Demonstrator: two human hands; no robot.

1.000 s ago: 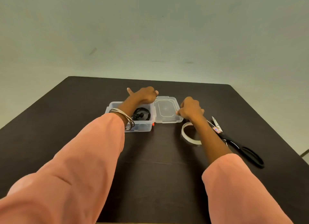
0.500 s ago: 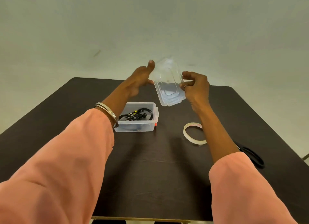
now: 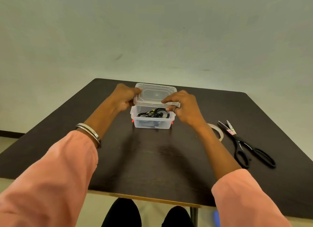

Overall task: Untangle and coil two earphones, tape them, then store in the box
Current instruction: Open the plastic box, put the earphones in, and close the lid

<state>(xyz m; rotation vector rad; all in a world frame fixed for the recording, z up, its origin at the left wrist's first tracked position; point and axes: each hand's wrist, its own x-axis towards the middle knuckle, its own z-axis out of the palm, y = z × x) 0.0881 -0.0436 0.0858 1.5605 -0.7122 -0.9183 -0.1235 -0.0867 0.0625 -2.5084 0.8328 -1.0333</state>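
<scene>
A small clear plastic box (image 3: 153, 124) with red side clips stands in the middle of the dark table (image 3: 152, 159). Coiled black earphones (image 3: 155, 114) lie inside it. A clear lid (image 3: 155, 95) sits tilted over the box, its near edge lifted above the rim. My left hand (image 3: 125, 98) grips the lid's left edge. My right hand (image 3: 183, 106) holds its near right edge, fingers curled over the top.
A roll of clear tape (image 3: 217, 131) lies right of the box, partly hidden by my right forearm. Black scissors (image 3: 245, 145) lie further right, blades pointing away. The table's near edge runs just above my knees.
The lid was lying on the table to the right of the box, then both hands lifted it high. Now it is down over the box, held at both sides.
</scene>
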